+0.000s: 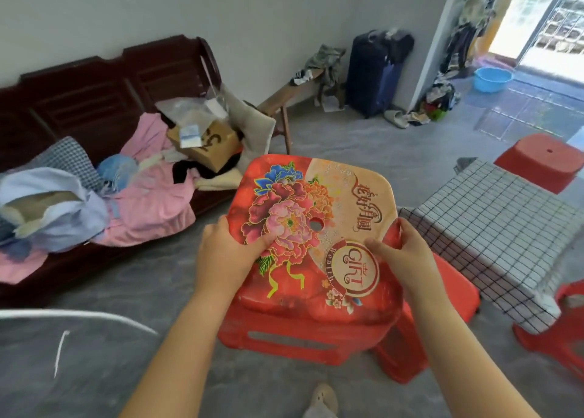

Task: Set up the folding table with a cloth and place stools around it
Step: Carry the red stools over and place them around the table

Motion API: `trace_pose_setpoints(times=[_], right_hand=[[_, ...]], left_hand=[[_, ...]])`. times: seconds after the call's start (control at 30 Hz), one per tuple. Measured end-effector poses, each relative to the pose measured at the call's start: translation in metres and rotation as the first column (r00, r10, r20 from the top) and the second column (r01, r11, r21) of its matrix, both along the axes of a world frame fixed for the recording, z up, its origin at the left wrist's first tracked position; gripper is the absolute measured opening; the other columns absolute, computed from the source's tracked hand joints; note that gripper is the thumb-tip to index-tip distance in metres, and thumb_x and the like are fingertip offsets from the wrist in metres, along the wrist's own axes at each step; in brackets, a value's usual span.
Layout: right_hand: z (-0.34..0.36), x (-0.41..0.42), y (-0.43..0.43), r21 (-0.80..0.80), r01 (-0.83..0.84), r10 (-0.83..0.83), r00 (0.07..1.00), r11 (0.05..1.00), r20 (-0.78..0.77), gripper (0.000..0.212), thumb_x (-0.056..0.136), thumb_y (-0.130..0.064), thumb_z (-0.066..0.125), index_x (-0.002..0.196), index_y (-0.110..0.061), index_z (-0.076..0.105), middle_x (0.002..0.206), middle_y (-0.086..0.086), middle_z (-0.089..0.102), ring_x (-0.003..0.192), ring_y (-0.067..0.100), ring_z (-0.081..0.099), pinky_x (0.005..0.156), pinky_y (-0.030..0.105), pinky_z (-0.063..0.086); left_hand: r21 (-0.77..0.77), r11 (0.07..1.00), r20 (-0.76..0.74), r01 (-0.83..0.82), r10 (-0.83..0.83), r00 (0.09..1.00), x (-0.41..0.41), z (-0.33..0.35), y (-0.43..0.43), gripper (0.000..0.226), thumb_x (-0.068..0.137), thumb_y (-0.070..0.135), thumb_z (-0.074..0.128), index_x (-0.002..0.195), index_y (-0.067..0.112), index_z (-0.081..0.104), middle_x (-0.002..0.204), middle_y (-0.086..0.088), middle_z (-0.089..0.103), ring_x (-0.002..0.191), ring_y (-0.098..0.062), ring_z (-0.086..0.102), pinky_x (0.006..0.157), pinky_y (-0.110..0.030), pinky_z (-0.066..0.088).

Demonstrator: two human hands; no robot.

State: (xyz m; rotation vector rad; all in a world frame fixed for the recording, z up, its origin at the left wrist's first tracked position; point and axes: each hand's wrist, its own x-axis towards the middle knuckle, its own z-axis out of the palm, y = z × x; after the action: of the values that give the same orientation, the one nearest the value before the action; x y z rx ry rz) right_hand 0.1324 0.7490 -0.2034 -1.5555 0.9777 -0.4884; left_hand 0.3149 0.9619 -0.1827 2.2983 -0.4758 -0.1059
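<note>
Stool (303, 196), red plastic with a flowered seat, is held up between both hands, tilted so that the seat faces upward toward the head. The left hand (227, 253) grips the seat's near-left edge with the thumb on top. The right hand (401, 253) grips the near-right edge likewise. It looks light and stiff, but the glossy seat may be slippery, so the rim under the seat seems the surer hold. Just right of the right hand stands the surface (537, 215) under its checked cloth (467, 259). A second stool (543, 161) stands beyond it.
</note>
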Motion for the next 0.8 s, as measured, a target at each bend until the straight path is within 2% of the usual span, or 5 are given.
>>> trace_pose_setpoints(times=[0.13,0.23,0.37,0.57,0.8], right_hand=[[0.001,0.043,-0.051,-0.002,0.039,-0.039,0.999,0.999,0.018,0.051,0.057,-0.041,0.076,0.105,-0.039,0.059,0.1,-0.009,0.071,0.092,0.015,0.068,0.084,0.048,0.055],[-0.001,0.071,-0.089,0.0,0.083,-0.083,0.997,0.997,-0.004,0.058,0.054,-0.045,0.075,0.108,-0.037,0.058,0.101,-0.01,0.071,0.093,0.014,0.068,0.083,0.047,0.055],[-0.012,0.113,-0.145,-0.018,0.144,-0.144,0.989,0.989,-0.013,0.057,0.054,-0.049,0.074,0.108,-0.037,0.059,0.1,-0.01,0.071,0.093,0.014,0.068,0.084,0.048,0.055],[-0.035,0.188,-0.238,-0.051,0.284,-0.288,0.954,0.957,-0.079,0.053,0.059,-0.055,0.073,0.108,-0.041,0.059,0.1,-0.014,0.071,0.094,0.012,0.067,0.085,0.046,0.054],[-0.058,0.271,-0.348,-0.068,0.448,-0.453,0.88,0.891,-0.14,0.053,0.065,-0.056,0.067,0.113,-0.036,0.058,0.104,-0.015,0.069,0.098,0.008,0.064,0.087,0.043,0.053]], left_hand=[[0.014,0.999,0.048,0.043,-0.044,0.998,0.049,0.008,-0.06,0.082,0.048,0.083,0.064,0.101,0.02,0.059,0.098,-0.004,0.057,0.098,-0.024,0.054,0.081,-0.037,0.045],[0.0,0.995,0.052,0.099,-0.099,0.994,0.088,0.01,-0.107,0.087,0.045,0.088,0.061,0.104,0.024,0.06,0.098,-0.002,0.06,0.1,-0.02,0.055,0.08,-0.036,0.046],[-0.01,0.987,0.036,0.159,-0.158,0.987,0.142,-0.005,-0.176,0.089,0.044,0.087,0.062,0.103,0.02,0.06,0.1,-0.003,0.061,0.102,-0.025,0.056,0.087,-0.042,0.048],[0.066,0.958,-0.057,0.279,-0.276,0.96,0.234,-0.039,-0.297,0.097,0.041,0.088,0.055,0.105,0.015,0.059,0.099,-0.009,0.056,0.1,-0.028,0.055,0.087,-0.042,0.047],[0.064,0.884,-0.204,0.462,-0.442,0.873,0.349,-0.066,-0.456,0.099,0.034,0.096,0.055,0.1,0.021,0.062,0.095,-0.005,0.066,0.093,-0.025,0.062,0.084,-0.045,0.051]])
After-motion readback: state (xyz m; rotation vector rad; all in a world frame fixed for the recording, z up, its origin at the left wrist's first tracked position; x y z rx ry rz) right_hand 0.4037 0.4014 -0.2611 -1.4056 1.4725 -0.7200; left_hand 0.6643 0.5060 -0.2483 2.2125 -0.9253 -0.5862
